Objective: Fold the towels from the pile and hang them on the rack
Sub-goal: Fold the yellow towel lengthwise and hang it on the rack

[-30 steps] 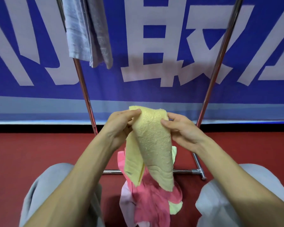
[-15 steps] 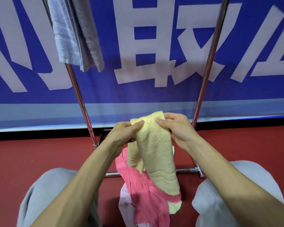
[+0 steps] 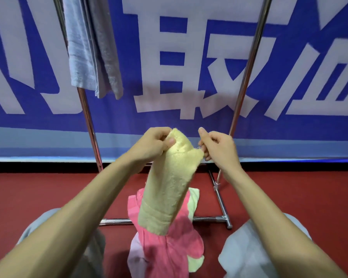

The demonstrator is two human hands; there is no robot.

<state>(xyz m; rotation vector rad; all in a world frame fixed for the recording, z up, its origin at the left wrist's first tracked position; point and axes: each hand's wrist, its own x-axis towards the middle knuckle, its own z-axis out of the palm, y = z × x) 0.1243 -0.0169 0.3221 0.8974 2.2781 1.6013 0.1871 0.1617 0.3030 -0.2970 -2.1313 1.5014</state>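
Head view: person seated on red floor point(image 3: 28, 193), knees in grey trousers point(image 3: 249, 247) apart, both forearms raised ahead. Left hand point(image 3: 151, 146) grips the top of a yellow towel point(image 3: 167, 189), fingers curled round the fold, thumb pressed against the cloth. Towel hangs in a loose roll, tilted, its lower end over the pile point(image 3: 169, 249). Right hand point(image 3: 219, 149) beside the towel's upper right corner, thumb up, fingers curled; lower fingertips meet the corner, but cannot tell whether they pinch it. Pile, pink with pale pieces, lies on the floor between the knees, across the near base bar of the rack point(image 3: 247, 77). Grey towel point(image 3: 88, 47) hangs by the rack's left upright, top out of frame. Blue banner point(image 3: 189, 123) with white characters behind the rack.
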